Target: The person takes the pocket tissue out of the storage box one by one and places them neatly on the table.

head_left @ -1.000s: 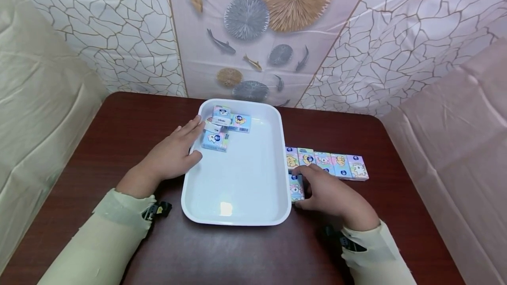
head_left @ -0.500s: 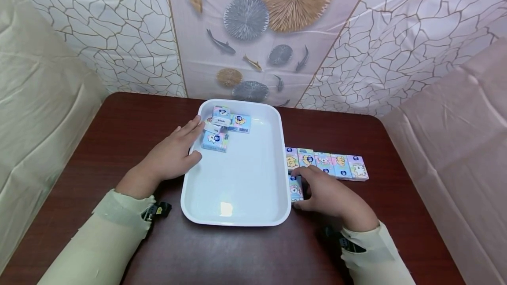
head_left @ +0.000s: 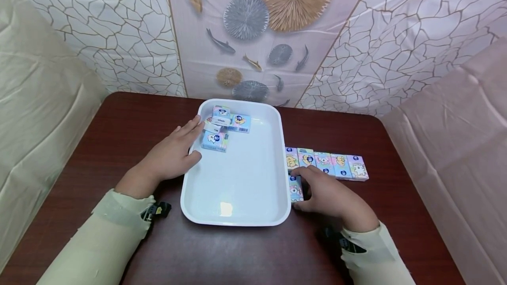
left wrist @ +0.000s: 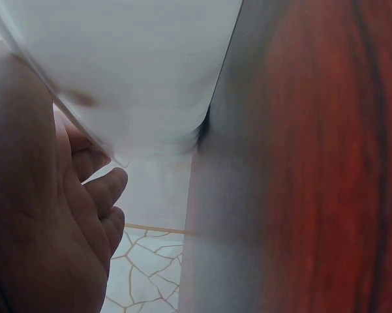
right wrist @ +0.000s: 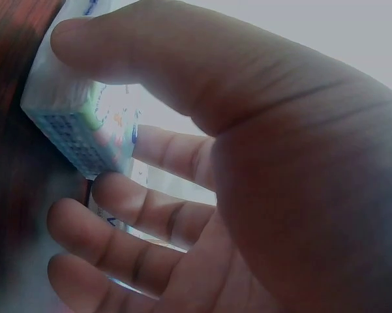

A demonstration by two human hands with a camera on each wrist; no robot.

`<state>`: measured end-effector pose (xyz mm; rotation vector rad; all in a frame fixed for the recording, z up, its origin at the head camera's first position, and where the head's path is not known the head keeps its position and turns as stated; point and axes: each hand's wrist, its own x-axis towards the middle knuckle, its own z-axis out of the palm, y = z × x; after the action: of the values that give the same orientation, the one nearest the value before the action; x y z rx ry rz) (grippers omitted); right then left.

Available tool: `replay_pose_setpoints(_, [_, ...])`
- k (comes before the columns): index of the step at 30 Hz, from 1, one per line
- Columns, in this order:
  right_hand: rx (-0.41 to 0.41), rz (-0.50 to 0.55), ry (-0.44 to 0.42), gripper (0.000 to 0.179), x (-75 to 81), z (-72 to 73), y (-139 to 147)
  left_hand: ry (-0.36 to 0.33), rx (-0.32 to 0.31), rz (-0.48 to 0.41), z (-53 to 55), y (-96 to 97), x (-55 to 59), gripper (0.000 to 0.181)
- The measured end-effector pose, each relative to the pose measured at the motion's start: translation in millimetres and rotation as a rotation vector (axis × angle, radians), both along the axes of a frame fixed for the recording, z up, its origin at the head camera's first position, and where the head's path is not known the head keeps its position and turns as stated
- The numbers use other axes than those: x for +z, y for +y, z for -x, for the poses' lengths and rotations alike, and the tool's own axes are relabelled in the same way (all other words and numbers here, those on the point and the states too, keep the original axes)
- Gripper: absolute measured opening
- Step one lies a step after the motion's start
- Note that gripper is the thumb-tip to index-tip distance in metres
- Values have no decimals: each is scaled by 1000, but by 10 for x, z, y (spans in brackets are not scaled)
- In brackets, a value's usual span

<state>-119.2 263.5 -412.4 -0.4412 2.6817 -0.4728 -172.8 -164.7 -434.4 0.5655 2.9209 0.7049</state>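
Note:
In the head view my left hand (head_left: 170,155) rests at the left rim of a white rectangular tray (head_left: 241,175), fingers fairly straight and thumb over the edge. The left wrist view shows the fingers (left wrist: 107,189) beside the tray's outer wall. At the tray's right side, my right hand (head_left: 326,190) holds a pastel pocket tissue pack (head_left: 295,189) between thumb and fingers. Close up, that tissue pack (right wrist: 94,130) lies on the table, thumb at one end. Several tissue packs (head_left: 215,141) lie in the tray's far left corner, some stacked, one showing a "Vinda" label.
A row of several tissue packs (head_left: 339,166) lies right of the tray, just beyond my right hand. All stand on a dark red-brown wooden table (head_left: 126,122). A patterned cloth (head_left: 253,65) hangs behind the table, with pale padded panels (head_left: 447,144) at both sides.
Almost still. The tissue pack at my right hand has shifted very slightly left, toward the tray, with the thumb and fingers. My left hand stays at the rim.

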Motion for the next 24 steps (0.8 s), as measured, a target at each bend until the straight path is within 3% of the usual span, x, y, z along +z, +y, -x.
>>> replay_pose_setpoints(11, [-33, 2, -43, 89, 32, -24, -12, 6, -2, -7, 10, -10, -19, 77])
replay_pose_setpoints(19, [-16, -2, 14, 89, 105, -46, 43, 14, 0, -6, 18, -11, -28, 78])
replay_pose_setpoints(24, [-1, -2, 93, 78, 212, -83, 49, 13, 0, -11, 17, -12, -30, 78])
